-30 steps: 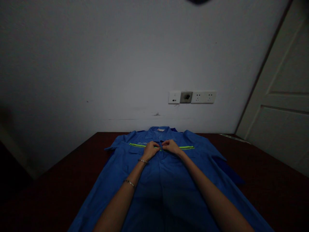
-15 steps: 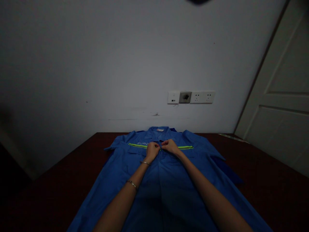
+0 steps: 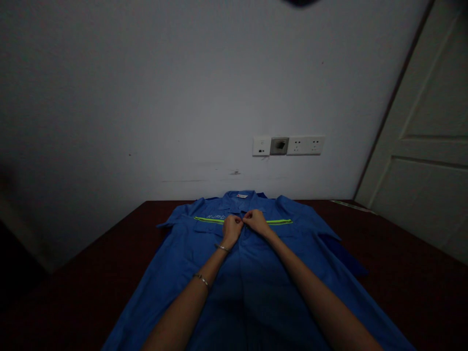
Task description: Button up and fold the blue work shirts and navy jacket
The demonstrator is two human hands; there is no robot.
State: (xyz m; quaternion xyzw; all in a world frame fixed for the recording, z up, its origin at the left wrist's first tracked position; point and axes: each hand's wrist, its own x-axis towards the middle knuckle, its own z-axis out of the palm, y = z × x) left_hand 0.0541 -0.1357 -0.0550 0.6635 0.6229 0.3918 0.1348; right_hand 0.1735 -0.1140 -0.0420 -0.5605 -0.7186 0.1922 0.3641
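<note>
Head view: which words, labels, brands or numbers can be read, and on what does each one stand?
Pale letters on the chest of the shirt, by the yellow stripe: too blurred to read.
Collar label, red and white: too small to read.
Wall sockets: no text shows.
Nothing here can be quoted with certainty.

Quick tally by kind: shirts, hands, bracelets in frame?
Shirts: 1, the blue work shirt
Hands: 2, left hand and right hand, both pinching the shirt front
Bracelets: 2, wrist bracelet and forearm bracelet, both on the left arm
Total: 5
</note>
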